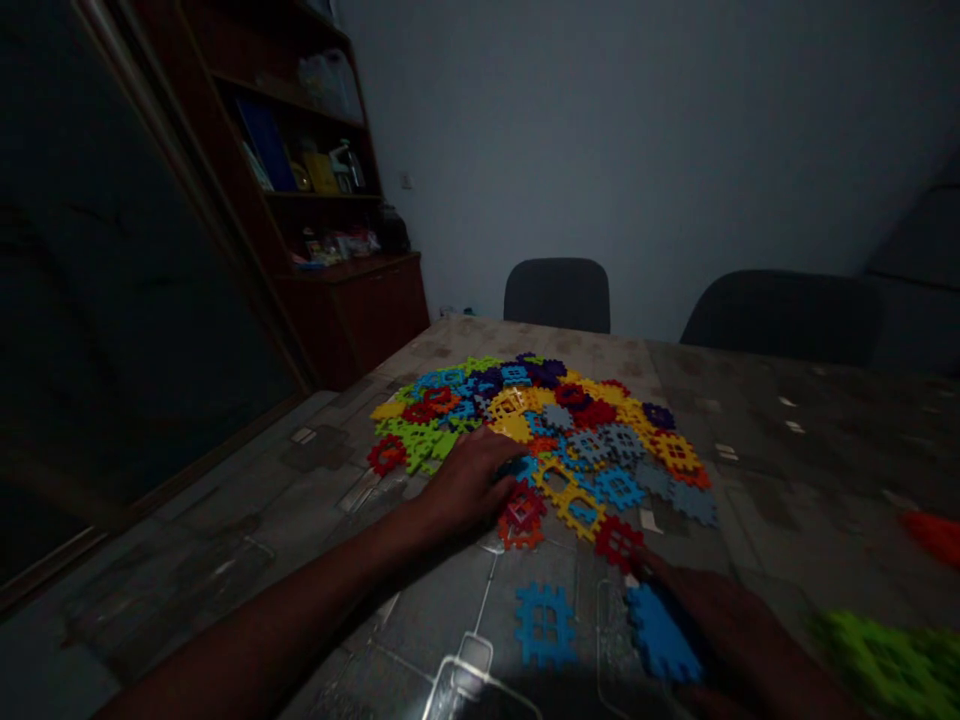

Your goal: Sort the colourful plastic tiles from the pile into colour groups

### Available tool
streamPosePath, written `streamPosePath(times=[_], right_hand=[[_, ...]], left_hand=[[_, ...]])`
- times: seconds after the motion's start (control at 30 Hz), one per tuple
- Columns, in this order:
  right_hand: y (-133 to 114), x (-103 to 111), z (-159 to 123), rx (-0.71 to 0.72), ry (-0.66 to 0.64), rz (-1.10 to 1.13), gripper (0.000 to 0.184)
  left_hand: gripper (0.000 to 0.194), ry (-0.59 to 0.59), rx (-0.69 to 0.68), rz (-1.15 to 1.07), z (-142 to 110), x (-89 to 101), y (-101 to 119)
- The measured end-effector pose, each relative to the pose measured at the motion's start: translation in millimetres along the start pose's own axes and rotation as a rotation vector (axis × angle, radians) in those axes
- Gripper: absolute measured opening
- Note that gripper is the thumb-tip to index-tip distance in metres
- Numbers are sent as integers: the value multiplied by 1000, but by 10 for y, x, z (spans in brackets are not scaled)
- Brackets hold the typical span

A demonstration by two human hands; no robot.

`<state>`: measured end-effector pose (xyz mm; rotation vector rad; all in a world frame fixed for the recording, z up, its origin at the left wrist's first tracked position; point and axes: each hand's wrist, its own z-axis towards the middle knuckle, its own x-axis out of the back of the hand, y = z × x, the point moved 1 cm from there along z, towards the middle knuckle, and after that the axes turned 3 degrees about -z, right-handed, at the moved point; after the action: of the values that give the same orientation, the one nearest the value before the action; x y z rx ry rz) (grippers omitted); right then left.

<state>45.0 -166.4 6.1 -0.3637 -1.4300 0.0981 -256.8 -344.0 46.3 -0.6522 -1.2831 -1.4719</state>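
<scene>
Dim light falls on a pale grey wall [600,150] behind a patterned, oilcloth-covered counter [787,450], with two dark chairs [556,295] beyond its far edge and a dark wooden shelf unit [352,320] holding books and bottles to the left. Across the middle of the counter spreads a heap of interlocking plastic waffle blocks [540,420] in red, yellow, green, blue and purple. The left hand [469,485] rests on its near edge, fingers [502,450] lying open over the pieces, not clenched. The right hand [697,625] sits on a blue block [660,635], but the shadow is heavy there: whether its fingers [660,570] are gripping, I cannot tell. Another blue block [545,625] lies loose between the hands, while a blurred green block [885,670] and an orange-red piece [934,535] sit at the right edge.
</scene>
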Motion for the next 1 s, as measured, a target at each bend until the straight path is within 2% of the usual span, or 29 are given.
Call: streamPosePath(times=[0.13,0.2,0.4,0.47,0.7,0.8,0.93,1.0], right_hand=[[-52,101,18,22,-35,-14,84],[-55,114,16,24,-37,-10,86],[3,61,-6,17,-35,23,87],[10,55,-12,19,-32,27,92],[61,12,-40,28,-49,32,94],[93,36,-62,-5,-41,15,89],[128,81,-70,-29,-12,-1,82],[134,72,-66,-21,-5,-11,85]], left_hand=[[46,-93,-93,35,27,-4,-77],[46,-107,-115,59,35,-22,-81],[8,-75,-163,120,83,-96,-157],[4,-43,-177,124,91,-107,-174],[15,73,-189,70,105,-77,-247],[20,112,-166,44,107,-39,-315],[20,47,-213,31,72,40,-331],[34,-27,-266,30,48,81,-295]])
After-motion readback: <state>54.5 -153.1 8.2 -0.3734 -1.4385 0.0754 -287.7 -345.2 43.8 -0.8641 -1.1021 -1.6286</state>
